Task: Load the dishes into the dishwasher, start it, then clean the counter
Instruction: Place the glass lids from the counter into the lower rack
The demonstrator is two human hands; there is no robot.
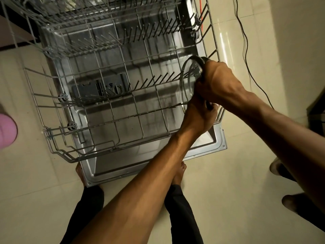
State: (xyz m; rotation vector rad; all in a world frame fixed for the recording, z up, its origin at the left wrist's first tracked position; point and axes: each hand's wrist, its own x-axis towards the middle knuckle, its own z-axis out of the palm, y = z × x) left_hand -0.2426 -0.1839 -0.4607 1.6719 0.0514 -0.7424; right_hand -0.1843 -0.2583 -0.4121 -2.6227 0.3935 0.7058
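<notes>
From the head view, the grey wire lower rack [98, 110] of the dishwasher is pulled out over the open stainless-steel door [123, 161], which lies flat above the pale tiled floor [219, 199]; the rack's rows of upright tines are bare except at the right end. A second grey wire upper rack [73, 16] juts out above it at the top of the frame. Through the lower rack's wires the dark plastic detergent compartment [100, 88] shows in the door. A thin black cable [246, 50] trails across the floor to the right of the rack, and a pink rounded object [7, 131] sits at the left edge. The person's two bare feet stand at the door's near edge, and another person's feet show at the lower right. Both forearms reach forward and to the right, crossing towards the rack's right side. The right hand [219, 81] comes in from the right, knuckles up, fingers curled over the upper edge of a round clear glass lid with a metal rim [187, 81]. The left hand [198, 115] rises from below with its fingers closed around the lid's lower edge, just under the right hand. The lid stands on edge, nearly upright, among the tines at the right end of the lower rack, close to the rack's right wall, gripped between both hands.
</notes>
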